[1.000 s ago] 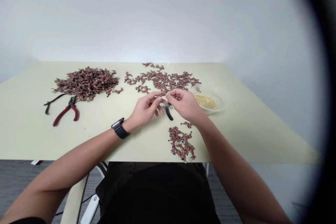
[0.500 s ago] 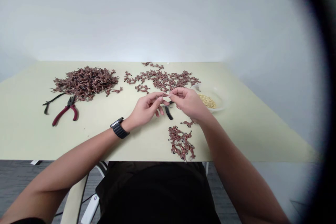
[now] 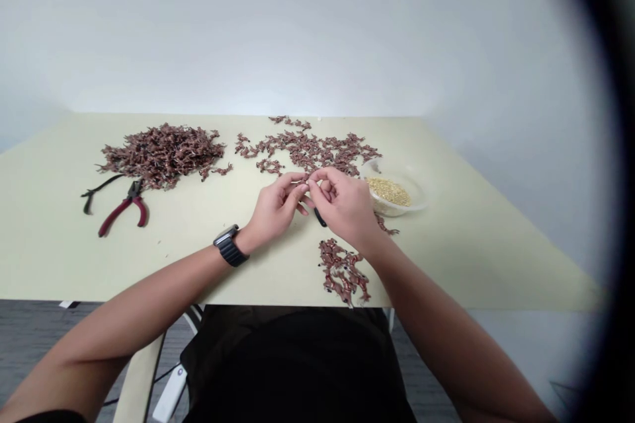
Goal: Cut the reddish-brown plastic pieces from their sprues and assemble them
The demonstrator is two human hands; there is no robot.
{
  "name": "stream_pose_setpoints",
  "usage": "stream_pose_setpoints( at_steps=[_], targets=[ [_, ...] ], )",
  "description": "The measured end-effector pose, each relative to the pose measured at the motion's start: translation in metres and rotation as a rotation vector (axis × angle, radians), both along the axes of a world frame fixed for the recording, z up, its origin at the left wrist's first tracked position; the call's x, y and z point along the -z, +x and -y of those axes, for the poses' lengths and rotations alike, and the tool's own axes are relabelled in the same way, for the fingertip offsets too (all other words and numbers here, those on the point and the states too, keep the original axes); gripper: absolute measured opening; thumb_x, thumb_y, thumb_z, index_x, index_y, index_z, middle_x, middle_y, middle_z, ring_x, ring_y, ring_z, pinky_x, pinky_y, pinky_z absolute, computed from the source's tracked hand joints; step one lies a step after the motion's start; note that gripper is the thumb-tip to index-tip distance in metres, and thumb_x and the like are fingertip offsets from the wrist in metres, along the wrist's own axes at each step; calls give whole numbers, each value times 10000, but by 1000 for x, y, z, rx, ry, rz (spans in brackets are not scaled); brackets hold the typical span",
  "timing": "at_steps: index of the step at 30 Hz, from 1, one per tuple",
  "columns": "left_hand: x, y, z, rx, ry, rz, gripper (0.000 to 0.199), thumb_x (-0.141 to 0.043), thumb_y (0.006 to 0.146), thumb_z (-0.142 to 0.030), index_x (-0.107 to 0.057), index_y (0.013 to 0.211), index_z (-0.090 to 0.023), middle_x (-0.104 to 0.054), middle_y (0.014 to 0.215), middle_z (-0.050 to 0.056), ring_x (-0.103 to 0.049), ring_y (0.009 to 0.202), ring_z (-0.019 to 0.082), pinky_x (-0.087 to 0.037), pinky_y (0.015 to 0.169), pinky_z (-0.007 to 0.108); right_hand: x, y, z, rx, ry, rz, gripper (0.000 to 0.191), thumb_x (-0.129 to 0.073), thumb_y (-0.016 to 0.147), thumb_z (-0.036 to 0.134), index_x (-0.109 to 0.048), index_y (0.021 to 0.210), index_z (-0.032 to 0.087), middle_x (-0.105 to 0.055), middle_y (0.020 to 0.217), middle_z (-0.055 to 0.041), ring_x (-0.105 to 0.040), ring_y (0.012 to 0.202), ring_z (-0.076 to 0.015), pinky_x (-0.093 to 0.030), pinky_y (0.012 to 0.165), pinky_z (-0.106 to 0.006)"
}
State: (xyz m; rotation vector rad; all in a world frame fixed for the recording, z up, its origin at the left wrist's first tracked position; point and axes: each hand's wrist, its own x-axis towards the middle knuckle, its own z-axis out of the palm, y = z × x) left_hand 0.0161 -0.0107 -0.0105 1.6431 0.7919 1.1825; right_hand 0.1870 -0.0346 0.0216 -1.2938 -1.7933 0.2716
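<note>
My left hand (image 3: 274, 210) is closed in a pinch on a small reddish-brown figure, mostly hidden by the fingertips. My right hand (image 3: 344, 203) meets it there, thumb and index finger pinched together; what they hold is too small to make out. Just under the hands lies a tool with a black handle (image 3: 320, 217), largely covered. Behind them many small brown figures (image 3: 302, 151) are spread over the table. A smaller group of brown figures (image 3: 342, 271) lies near the front edge, left of my right forearm.
Right of my right hand stands a clear plastic bowl (image 3: 419, 203) with small gold-coloured pieces (image 3: 389, 190). A big heap of brown figures (image 3: 163, 153) fills the left. In front of it lie red-handled pliers (image 3: 129, 205) and a black tool (image 3: 94, 195). A wall rises behind the table.
My right hand has moved left and its fingertips now press close against those of my left hand. More of the bowl and the gold-coloured pieces shows; the black handle is more covered.
</note>
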Motion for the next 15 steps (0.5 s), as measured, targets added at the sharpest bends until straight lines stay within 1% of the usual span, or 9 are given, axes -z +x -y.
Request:
stream_pose_setpoints(
  at_steps=[3,8,11,15],
  targets=[
    [1,-1,-1,1,10,2,367,-625,1057,-436,-657,1279,-145,-779,1075,113,-776,862,174,-683,750,304,0,-1,-1,6,0,-16,130,-617,994,319,-691,947,223,-578,636,33,-546,577,-144,-414,641,-297],
    [2,-1,-1,21,-2,-8,315,-623,1059,-396,-678,1242,-145,-771,1145,117,-774,896,170,-673,777,301,1,-2,0,7,14,-24,123,-619,998,318,-686,954,225,-590,644,34,-555,579,-143,-423,648,-297],
    [3,0,-2,26,-35,19,304,-627,1058,-392,-667,1224,-141,-767,1135,118,-777,910,175,-669,782,303,2,-1,-1,6,56,8,115,-622,997,302,-682,948,217,-584,652,32,-562,596,-143,-421,652,-295],
    [4,1,-2,34,-73,58,309,-640,1050,-431,-658,1164,-144,-759,1101,110,-772,891,170,-666,770,295,5,1,-2,1,90,70,130,-594,1011,299,-674,948,217,-591,664,21,-576,626,-152,-422,659,-296]
  ],
)
